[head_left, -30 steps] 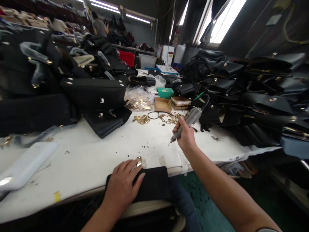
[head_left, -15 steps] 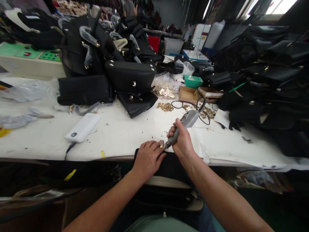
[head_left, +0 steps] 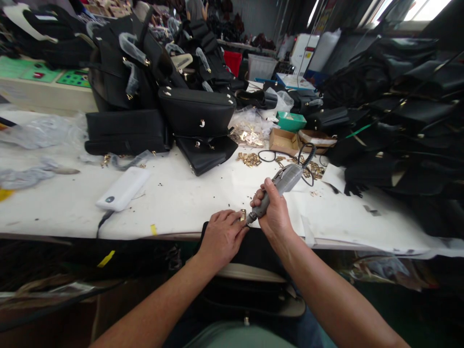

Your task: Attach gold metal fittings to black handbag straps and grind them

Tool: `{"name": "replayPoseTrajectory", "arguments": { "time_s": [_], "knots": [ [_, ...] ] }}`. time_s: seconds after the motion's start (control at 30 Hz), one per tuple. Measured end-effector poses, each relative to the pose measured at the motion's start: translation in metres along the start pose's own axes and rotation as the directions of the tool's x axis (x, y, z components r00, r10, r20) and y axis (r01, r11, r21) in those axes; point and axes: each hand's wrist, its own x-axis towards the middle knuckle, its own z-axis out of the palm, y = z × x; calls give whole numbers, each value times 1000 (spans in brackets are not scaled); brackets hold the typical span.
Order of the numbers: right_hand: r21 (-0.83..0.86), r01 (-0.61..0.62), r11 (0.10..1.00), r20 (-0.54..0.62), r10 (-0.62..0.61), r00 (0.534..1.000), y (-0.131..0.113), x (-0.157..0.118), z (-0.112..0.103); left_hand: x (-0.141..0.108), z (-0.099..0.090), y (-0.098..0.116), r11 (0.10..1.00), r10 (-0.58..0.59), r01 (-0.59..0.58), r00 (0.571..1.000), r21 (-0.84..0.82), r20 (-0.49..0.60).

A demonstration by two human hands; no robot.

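Note:
A grey electric screwdriver (head_left: 286, 178) is gripped in my right hand (head_left: 273, 205), its tip slanting down and left to a small gold metal fitting (head_left: 243, 215). My left hand (head_left: 224, 237) presses on the black bag (head_left: 257, 246) at the table's front edge, fingertips against the fitting. The left fingers lie close together over the bag's edge, and the thumb is near the screwdriver tip. Most of the bag hangs below the table edge over my lap, with a beige-edged flap showing.
On the white table (head_left: 188, 203) are a white power bank (head_left: 123, 189), loose gold fittings (head_left: 249, 159), an open cardboard box (head_left: 283, 141) and a green box (head_left: 291, 121). Black bags (head_left: 197, 111) pile up behind and at the right. A person (head_left: 195, 9) is far back.
The view has shifted very slightly. Both hands, the screwdriver and the fitting hold nearly the same places as before.

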Motion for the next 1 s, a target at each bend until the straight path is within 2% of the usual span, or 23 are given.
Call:
{"name": "replayPoseTrajectory", "arguments": {
  "time_s": [0.63, 1.0],
  "knots": [
    [-72, 30, 997, -1, -30, 1000, 3, -4, -1, -1, -1, 0, 1000, -7, 7, 1000, -20, 10],
    [-72, 141, 987, -23, -143, 990, -4, 12, -3, -5, 1, -1, 999, 46, -46, 999, 16, 21]
  ]
}}
